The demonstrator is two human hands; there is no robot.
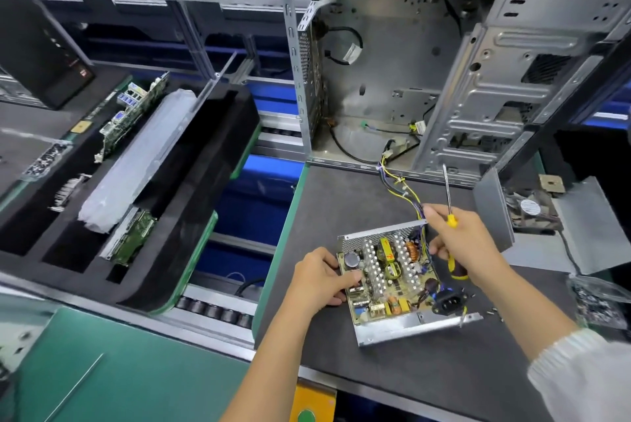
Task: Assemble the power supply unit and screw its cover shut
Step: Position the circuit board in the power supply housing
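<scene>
The power supply unit (392,288) lies open on the dark mat, its circuit board with heatsinks, coils and a black mains socket exposed inside a bare metal base. My left hand (322,276) grips its left edge, the thumb on the board. My right hand (467,244) is at the unit's right rear corner, where the wire bundle (404,191) leaves it, and holds a yellow-and-black screwdriver (451,217) with the shaft pointing up and away. The bent grey metal cover (495,210) stands to the right, with a fan (531,211) behind it.
An open computer case (444,63) stands behind the mat; the wires run into it. Loose screws (495,312) lie right of the unit, and a bag of screws (597,302) at the far right. A black foam tray (211,182) with circuit boards sits left across a roller conveyor.
</scene>
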